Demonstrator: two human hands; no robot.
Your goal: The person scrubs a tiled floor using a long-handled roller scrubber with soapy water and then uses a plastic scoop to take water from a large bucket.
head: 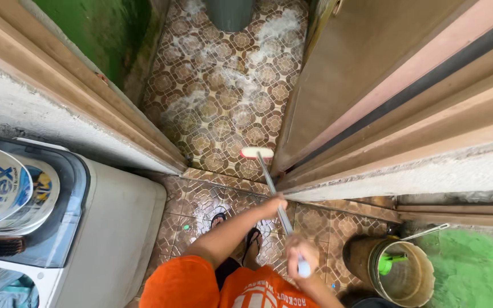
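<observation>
Holding a long brush (269, 188) with both hands, the person stands at a doorway. The left hand (273, 203) is wrapped around the metal handle higher up, its grip pressed closed on it. The right hand (300, 252) closes around the near end of the handle, close to the orange shirt (201, 285). The brush head (257, 152) is white and lies on the patterned floor tiles (223, 114) just past the threshold, beside the brown door (338, 85) on the right. White foam (241, 80) covers the far tiles. A dirty bucket (403, 274) stands near right, and a washing machine (109, 228) stands near left.
</observation>
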